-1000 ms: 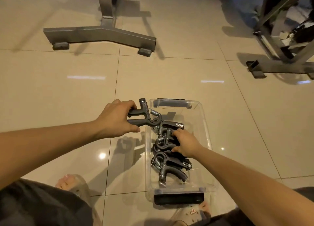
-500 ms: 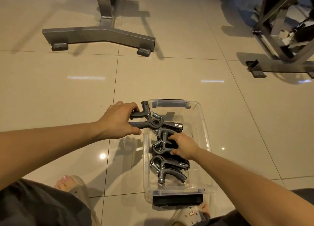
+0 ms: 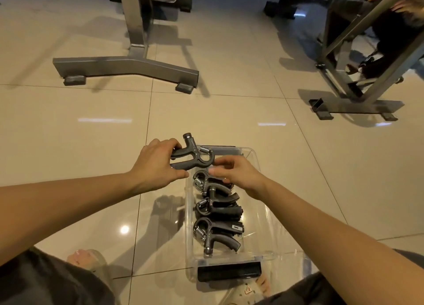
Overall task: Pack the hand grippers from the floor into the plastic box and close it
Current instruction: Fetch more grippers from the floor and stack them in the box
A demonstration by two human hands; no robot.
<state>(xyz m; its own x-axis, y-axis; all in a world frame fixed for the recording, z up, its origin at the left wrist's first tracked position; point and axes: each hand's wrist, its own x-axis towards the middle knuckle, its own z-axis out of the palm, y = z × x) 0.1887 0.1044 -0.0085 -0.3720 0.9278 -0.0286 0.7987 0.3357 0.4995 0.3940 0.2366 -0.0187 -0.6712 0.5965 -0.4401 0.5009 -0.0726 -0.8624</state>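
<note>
Bare forearms (image 3: 68, 201); dark grey fabric (image 3: 41, 281) over knees; pale clogs (image 3: 96, 260), small charms.

Label (image 3: 236, 227) on nearest hand gripper (image 3: 215, 236) unreadable, metal frame (image 3: 358, 106) cropped at right edge

Plastic box (image 3: 258, 215) right half free; hand grippers (image 3: 216, 209) crowd left

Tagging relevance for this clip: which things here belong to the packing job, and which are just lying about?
Job: dark grey spring hand gripper in the left hand; packed grippers in the clear plastic box; right hand over the box.
Lying about: grey metal stand base; angled metal frame, far right.
</note>
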